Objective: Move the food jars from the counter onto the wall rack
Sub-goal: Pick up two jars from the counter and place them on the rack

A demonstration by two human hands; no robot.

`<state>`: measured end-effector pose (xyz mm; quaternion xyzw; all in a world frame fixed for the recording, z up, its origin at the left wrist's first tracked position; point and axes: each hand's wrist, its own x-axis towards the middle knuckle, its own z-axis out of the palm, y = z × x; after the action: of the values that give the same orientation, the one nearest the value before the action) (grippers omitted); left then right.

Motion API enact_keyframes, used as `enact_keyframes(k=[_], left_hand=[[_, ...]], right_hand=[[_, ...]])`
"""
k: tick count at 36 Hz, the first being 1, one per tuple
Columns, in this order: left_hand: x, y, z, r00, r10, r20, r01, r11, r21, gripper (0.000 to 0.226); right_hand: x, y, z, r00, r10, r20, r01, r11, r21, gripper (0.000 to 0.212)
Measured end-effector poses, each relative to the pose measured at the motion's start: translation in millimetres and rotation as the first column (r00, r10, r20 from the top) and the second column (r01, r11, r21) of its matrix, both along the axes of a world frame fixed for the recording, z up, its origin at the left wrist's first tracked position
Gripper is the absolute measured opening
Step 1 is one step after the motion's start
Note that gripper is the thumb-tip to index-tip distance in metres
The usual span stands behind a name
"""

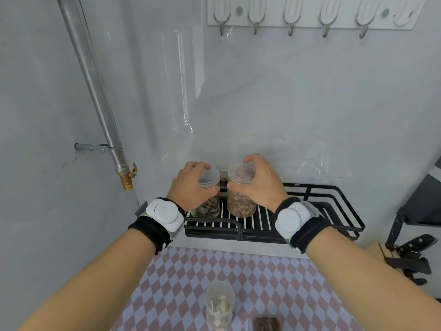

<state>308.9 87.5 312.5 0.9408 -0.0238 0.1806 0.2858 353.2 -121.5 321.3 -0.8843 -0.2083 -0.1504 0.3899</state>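
Note:
A black wire wall rack (334, 211) hangs on the wall above the counter. My left hand (191, 187) grips a clear jar of dark food (208, 206) from above, at the rack's left end. My right hand (260, 182) grips a clear jar of brown nuts (241, 204) beside it. Both jars stand upright on the rack's slats, close together. On the checkered counter (191, 271) below stand a clear jar of pale pieces (219, 306) and a jar of dark contents (266, 323), cut off by the frame's bottom edge.
A metal pipe (95, 87) with a brass valve (126, 180) runs down the wall at the left. A white hook rail (310, 17) is mounted high up. A knife block with black handles (405, 259) stands at the right. The rack's right half holds nothing.

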Motion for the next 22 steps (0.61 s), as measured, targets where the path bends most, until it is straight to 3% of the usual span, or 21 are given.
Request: enact_keyframes(k=[8,17,22], left_hand=[[-2.2,-3.3,-7.0,0.996,0.085,-0.001,-0.085,0.993,0.079,0.069],[-28.2,-23.8,-18.1,0.958,0.166,0.233,-0.167,0.986,-0.015,0.075],[-46.5,-37.3,-19.7,0.948,0.121,0.295,-0.118,0.993,-0.026,0.072]], right_hand=[[6.1,2.1,-11.1,0.999,-0.021,-0.038,0.019,0.999,-0.035,0.072],[3.7,-1.2,-15.3,1.0,-0.013,-0.016,0.011,0.995,-0.099,0.07],[-5.3,-9.1,-10.6,0.999,0.007,-0.035,-0.011,0.993,-0.122,0.088]])
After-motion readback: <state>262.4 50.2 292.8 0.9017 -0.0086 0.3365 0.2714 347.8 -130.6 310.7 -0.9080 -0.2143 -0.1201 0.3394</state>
